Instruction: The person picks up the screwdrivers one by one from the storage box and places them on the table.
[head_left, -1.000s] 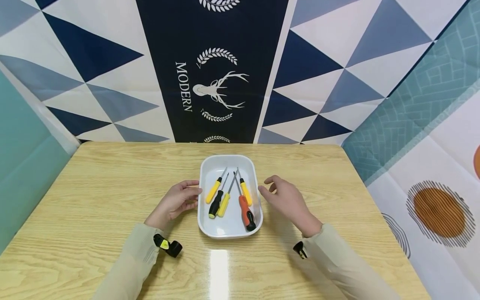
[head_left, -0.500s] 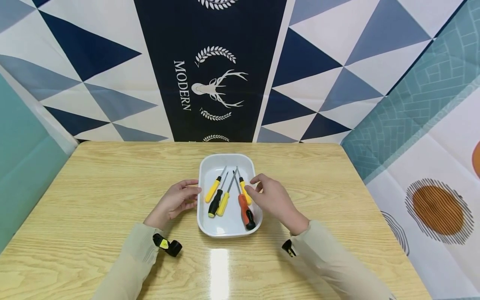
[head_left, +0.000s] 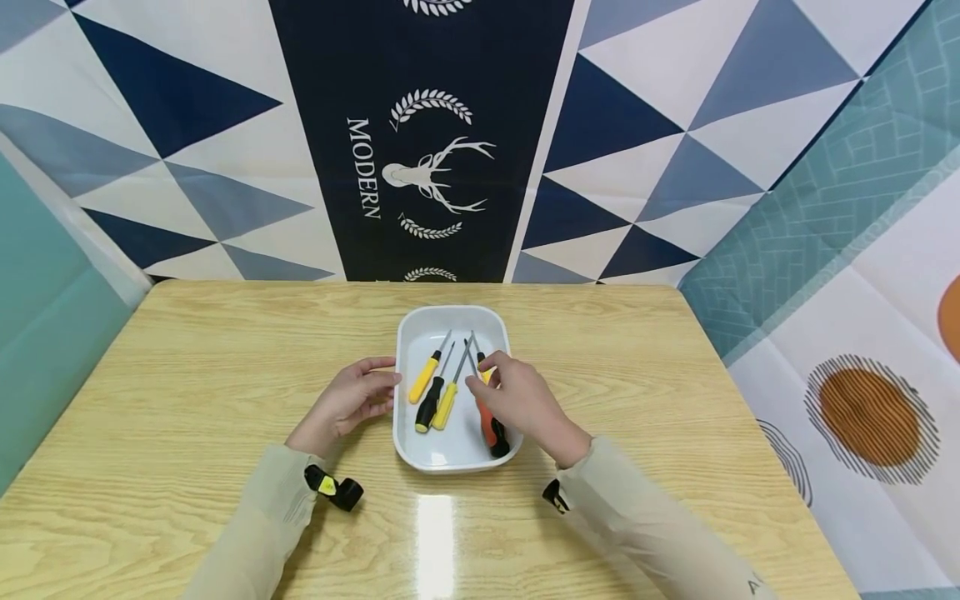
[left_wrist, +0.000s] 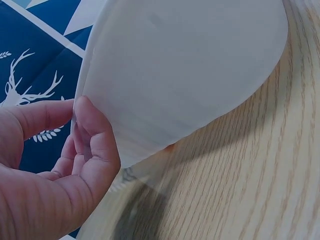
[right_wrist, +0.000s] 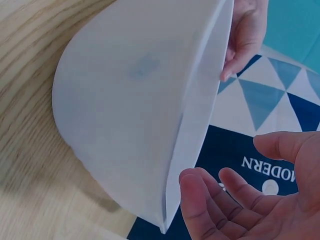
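A white tray [head_left: 456, 454] stands on the wooden table with several screwdrivers in it. At its left lie a yellow-and-black screwdriver [head_left: 424, 380], a black screwdriver [head_left: 428, 407] and a plain yellow screwdriver [head_left: 446, 407]. My left hand [head_left: 345, 400] holds the tray's left rim between thumb and fingers; the left wrist view shows fingers curled against the outer wall. Over the tray's right side hovers my right hand [head_left: 523, 402], thumb and fingers apart, holding nothing. Beneath it, an orange-and-black screwdriver [head_left: 498, 443] and another yellow-and-black screwdriver [head_left: 482, 357] are partly hidden.
Bare wood of the table [head_left: 217, 367] extends on both sides of the tray. Behind the table's far edge hangs a patterned cloth [head_left: 427, 67], with other cloths at the left and right. Each sleeve carries a black wrist camera [head_left: 333, 487].
My right hand has moved left from beside the tray's right rim to above the screwdrivers at that side. My left hand has stayed at the left rim, and the screwdrivers lie as before.
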